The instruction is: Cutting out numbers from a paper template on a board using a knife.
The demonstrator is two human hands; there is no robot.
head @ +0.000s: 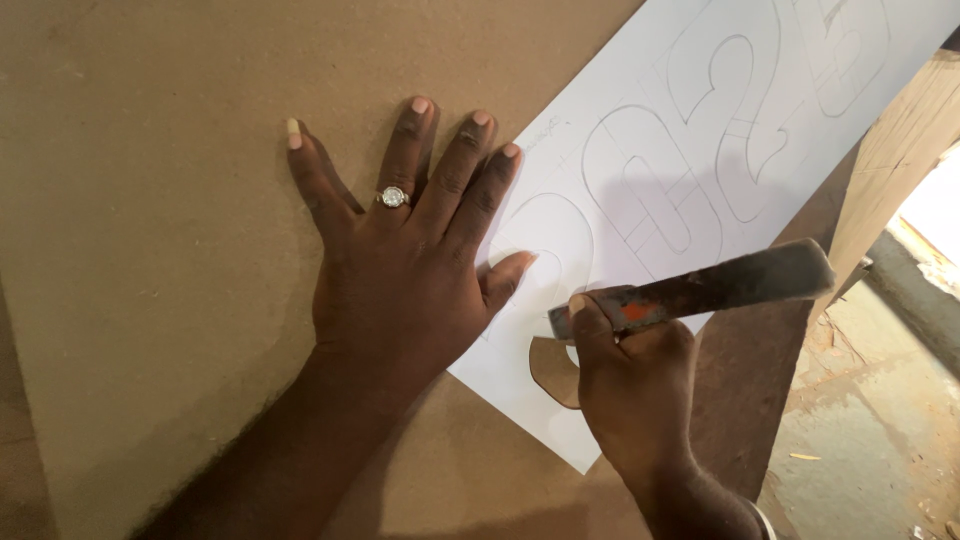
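A left hand [400, 270] lies flat, fingers spread, in the middle of the frame on a brown board worktop [150, 200], its fingertips and thumb pressing the edge of a white paper sheet [700, 150]. The sheet runs from lower centre to upper right and carries large outlined shapes drawn in pencil. The right hand [635, 385], lower right, is clamped around a dark-handled cutting tool [700, 290] whose tip meets the paper beside a curved cut-out.

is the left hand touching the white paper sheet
Touching. The head view shows the left hand pressed flat, its thumb and index finger lying on the edge of the white paper sheet.
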